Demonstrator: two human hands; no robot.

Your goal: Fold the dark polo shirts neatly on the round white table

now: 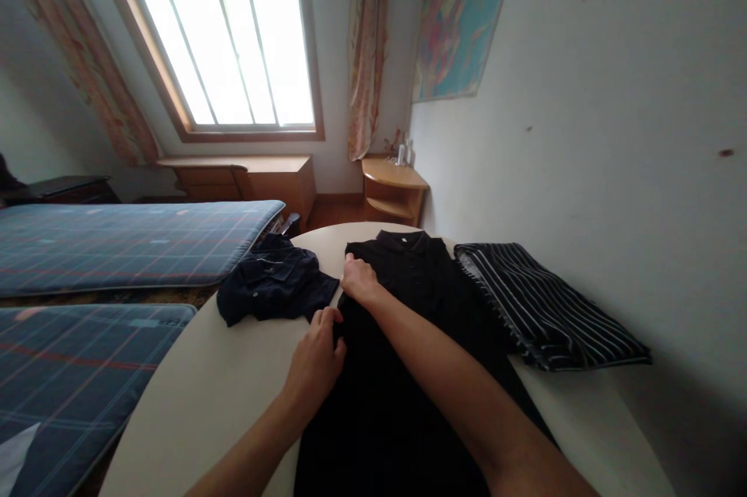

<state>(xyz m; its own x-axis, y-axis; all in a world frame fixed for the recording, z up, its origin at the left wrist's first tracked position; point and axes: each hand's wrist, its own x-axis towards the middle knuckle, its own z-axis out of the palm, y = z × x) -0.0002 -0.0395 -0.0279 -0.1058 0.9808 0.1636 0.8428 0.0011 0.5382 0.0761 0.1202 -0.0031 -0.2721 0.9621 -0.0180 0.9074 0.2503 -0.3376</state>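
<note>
A black polo shirt (408, 279) lies spread on the round table (245, 380), its collar at the far side and its body running toward me. My right hand (357, 277) reaches across the shirt and pinches its left edge near the shoulder. Closer to me, my left hand (318, 353) has its fingers curled on the same left edge, with dark cloth between thumb and fingers. A bundled navy shirt (274, 279) with a button rests just left of both hands. At the right lies a folded black-and-white striped cloth (548, 302).
Two plaid mattresses (134, 244) lie left of the table. A wooden desk (274, 170) stands under the window, and a corner shelf (394, 174) holding small items sits by the right wall. A map (461, 15) hangs on that wall (612, 131), close to the table's right side.
</note>
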